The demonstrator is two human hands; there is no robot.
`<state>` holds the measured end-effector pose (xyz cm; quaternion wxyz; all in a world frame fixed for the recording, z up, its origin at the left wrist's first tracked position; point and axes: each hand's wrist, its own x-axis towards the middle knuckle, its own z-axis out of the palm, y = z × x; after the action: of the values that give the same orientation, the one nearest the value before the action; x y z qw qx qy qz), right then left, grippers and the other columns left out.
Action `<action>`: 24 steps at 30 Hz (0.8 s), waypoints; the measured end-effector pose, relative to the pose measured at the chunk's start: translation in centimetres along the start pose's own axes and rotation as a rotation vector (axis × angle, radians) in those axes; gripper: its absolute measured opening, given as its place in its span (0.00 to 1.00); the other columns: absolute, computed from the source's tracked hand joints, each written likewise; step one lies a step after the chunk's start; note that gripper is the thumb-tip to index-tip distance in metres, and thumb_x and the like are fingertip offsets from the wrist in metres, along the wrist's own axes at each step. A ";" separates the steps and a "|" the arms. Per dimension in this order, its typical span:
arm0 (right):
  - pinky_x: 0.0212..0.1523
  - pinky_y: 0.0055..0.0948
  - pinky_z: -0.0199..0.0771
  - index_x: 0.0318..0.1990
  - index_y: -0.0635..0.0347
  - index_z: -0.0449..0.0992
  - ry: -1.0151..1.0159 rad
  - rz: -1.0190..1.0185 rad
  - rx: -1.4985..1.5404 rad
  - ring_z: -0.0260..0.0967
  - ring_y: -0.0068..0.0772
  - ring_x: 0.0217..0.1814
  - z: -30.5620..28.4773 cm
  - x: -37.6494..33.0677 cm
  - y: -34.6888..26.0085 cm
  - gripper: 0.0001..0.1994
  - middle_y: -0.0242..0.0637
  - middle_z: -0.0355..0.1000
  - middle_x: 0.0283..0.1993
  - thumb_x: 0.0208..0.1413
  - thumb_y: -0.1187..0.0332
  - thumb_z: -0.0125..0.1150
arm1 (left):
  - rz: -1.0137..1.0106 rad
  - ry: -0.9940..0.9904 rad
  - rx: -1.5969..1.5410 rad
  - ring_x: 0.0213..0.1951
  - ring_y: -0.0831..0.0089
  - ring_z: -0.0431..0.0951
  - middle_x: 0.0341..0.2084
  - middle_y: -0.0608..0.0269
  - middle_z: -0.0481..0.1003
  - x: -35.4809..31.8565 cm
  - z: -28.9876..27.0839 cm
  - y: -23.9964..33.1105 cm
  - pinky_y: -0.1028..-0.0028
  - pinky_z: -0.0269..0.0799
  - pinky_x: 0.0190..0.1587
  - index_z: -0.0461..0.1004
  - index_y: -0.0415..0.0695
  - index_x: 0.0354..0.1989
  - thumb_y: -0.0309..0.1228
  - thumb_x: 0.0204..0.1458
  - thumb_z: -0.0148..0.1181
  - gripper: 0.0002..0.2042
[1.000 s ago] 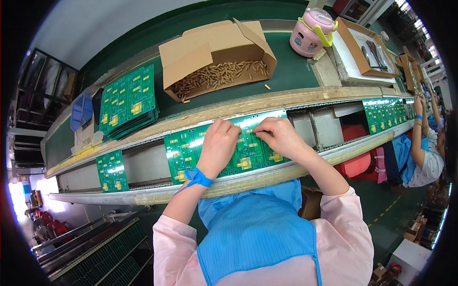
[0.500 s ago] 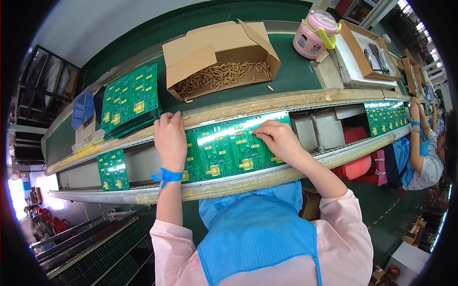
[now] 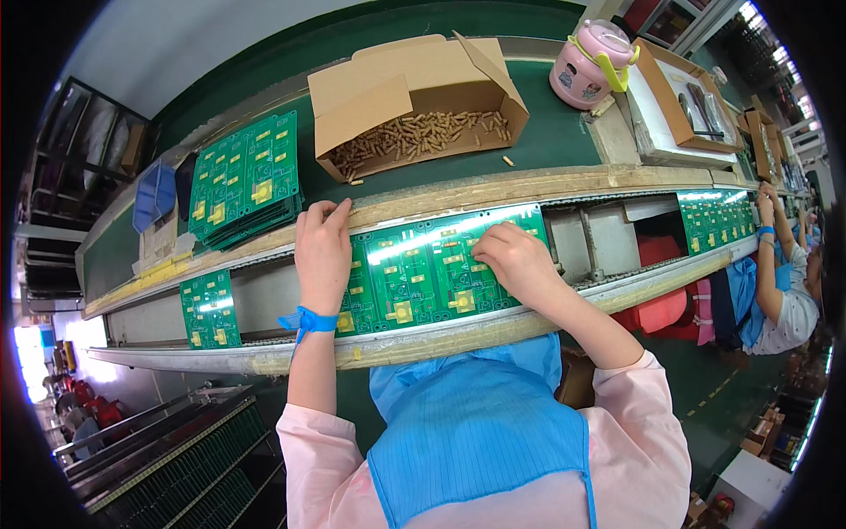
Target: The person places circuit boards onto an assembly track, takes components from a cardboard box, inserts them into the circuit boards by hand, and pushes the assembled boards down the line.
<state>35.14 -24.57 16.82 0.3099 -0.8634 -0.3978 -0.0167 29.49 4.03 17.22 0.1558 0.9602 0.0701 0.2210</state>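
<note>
On the conveyor rails, the green circuit board (image 3: 423, 278) lay flat and steady for work. The left hand (image 3: 322, 251) pressed open-palmed on its left end, bracing it. The right hand (image 3: 515, 260) curled over its right part, fingertips down; whether it pinched a component, I could not tell.

1. I see a glossy green circuit board (image 3: 432, 273), glare streaking its top edge.
2. Matt brown cardboard box (image 3: 414, 88).
3. Shiny pink plastic pot (image 3: 589, 63).
4. Smooth blue cloth apron (image 3: 476, 432).
5. Matt dark-green belt (image 3: 564, 141).
</note>
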 end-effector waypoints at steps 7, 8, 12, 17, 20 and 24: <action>0.36 0.36 0.76 0.31 0.57 0.77 0.041 -0.050 -0.020 0.71 0.38 0.42 0.1 0.0 0.0 0.05 0.33 0.71 0.34 0.45 0.78 0.62 | -0.014 -0.052 -0.020 0.43 0.58 0.73 0.40 0.57 0.75 0.0 0.0 0.2 0.64 0.71 0.45 0.81 0.41 0.44 0.26 0.55 0.59 0.10; 0.36 0.36 0.76 0.31 0.57 0.77 0.041 -0.049 -0.020 0.71 0.38 0.42 0.2 -0.1 0.0 0.05 0.33 0.71 0.34 0.45 0.78 0.62 | 0.002 -0.021 -0.021 0.42 0.59 0.73 0.38 0.58 0.75 0.0 0.1 0.2 0.64 0.72 0.44 0.81 0.42 0.42 0.26 0.53 0.61 0.09; 0.36 0.36 0.76 0.31 0.58 0.77 0.027 -0.105 -0.094 0.71 0.39 0.41 0.2 0.0 0.1 0.08 0.35 0.70 0.34 0.41 0.80 0.60 | 0.017 0.010 -0.041 0.40 0.60 0.74 0.37 0.59 0.75 0.3 0.2 0.2 0.64 0.72 0.42 0.82 0.42 0.39 0.27 0.51 0.64 0.08; 0.36 0.33 0.76 0.31 0.59 0.78 -0.014 -0.114 -0.167 0.73 0.37 0.41 -0.8 0.4 -1.2 0.05 0.34 0.72 0.34 0.44 0.78 0.61 | 0.017 0.026 -0.085 0.40 0.59 0.73 0.35 0.59 0.74 0.2 0.5 0.0 0.64 0.72 0.42 0.81 0.40 0.35 0.26 0.50 0.64 0.06; 0.36 0.32 0.77 0.29 0.60 0.78 -0.256 -0.100 -0.384 0.74 0.36 0.42 -2.9 0.6 -4.3 0.04 0.36 0.74 0.35 0.43 0.76 0.60 | 0.018 0.038 -0.094 0.40 0.58 0.73 0.34 0.58 0.74 0.2 0.7 0.1 0.63 0.71 0.42 0.80 0.39 0.34 0.24 0.50 0.63 0.05; 0.42 0.32 0.77 0.27 0.61 0.77 -0.665 0.128 -0.382 0.74 0.36 0.47 -2.4 1.4 -8.6 0.07 0.41 0.77 0.43 0.39 0.69 0.65 | 0.022 0.052 -0.144 0.39 0.57 0.74 0.33 0.55 0.74 -0.1 0.4 0.5 0.62 0.71 0.42 0.79 0.38 0.33 0.22 0.50 0.62 0.03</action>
<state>30.61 -20.67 23.62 -0.0019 -0.8869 -0.4115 0.2100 29.59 3.43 16.96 0.2204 0.9412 0.0473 0.2518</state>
